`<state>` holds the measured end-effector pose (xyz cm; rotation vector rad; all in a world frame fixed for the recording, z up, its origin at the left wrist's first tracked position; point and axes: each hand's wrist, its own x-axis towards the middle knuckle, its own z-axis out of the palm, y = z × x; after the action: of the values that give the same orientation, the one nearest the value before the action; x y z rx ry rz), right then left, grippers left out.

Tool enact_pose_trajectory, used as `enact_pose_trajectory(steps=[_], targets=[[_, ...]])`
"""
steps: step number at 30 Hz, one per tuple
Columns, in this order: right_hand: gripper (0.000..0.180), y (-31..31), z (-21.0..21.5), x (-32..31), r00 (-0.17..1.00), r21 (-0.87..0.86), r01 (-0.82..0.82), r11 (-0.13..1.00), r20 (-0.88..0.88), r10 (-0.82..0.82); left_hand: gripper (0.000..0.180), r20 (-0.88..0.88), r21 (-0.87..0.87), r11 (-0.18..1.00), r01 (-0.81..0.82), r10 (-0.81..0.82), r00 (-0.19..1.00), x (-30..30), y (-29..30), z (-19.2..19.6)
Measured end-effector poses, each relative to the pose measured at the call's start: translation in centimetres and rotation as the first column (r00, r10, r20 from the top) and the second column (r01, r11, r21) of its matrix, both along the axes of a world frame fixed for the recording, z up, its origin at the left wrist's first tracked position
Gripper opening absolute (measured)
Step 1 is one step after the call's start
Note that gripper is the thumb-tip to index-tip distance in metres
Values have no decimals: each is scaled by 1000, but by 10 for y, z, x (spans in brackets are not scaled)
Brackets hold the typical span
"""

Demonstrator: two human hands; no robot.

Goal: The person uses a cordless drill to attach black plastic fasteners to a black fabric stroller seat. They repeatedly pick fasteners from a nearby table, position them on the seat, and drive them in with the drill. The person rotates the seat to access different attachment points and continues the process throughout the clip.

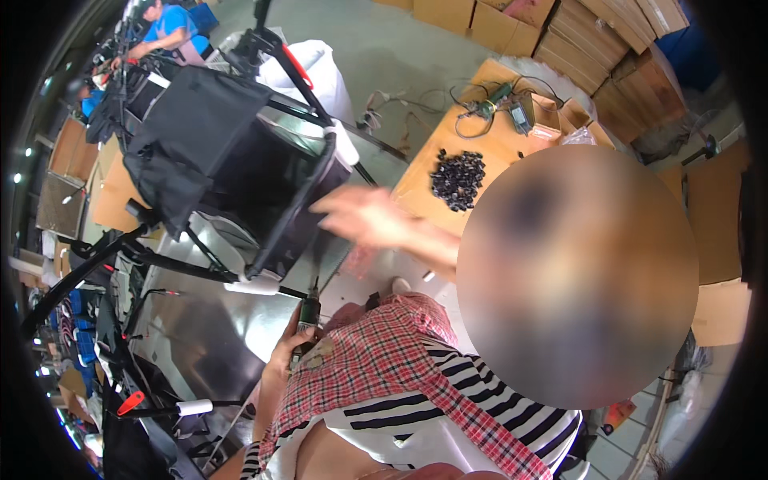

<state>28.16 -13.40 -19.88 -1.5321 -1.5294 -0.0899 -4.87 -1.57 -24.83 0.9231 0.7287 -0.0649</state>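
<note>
My left hand [288,344] is wrapped around a dark green and black power screwdriver [306,318], held upright in front of my checked apron with its bit pointing up. My right hand [364,216] is stretched out, fingers apart and slightly smeared by motion, with nothing visible in it. It is nearest to the edge of a black fabric seat [256,180] on a black tube frame [192,266] that looks like a stroller. White sleeves [252,285] wrap parts of the tubes. A large blurred patch hides part of my right arm.
A wooden table [416,180] at the right bears a pile of small black parts [458,180], a green corded tool [494,100] and small boxes [544,118]. Cardboard boxes [512,32] are stacked behind. A person in blue [170,32] works at the far left.
</note>
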Motion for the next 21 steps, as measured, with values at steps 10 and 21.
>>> enact_pose_trajectory(steps=[10, 21], targets=[[12, -193, -132, 178, 699, -418, 678, 605, 109, -707, 89, -234, -35, 996, 83, -89, 968, 62, -27, 2], [6, -164, -140, 192, 770, -360, 634, 684, 215, -601, 88, -220, 17, 999, 37, -32, 975, 45, -35, 1]])
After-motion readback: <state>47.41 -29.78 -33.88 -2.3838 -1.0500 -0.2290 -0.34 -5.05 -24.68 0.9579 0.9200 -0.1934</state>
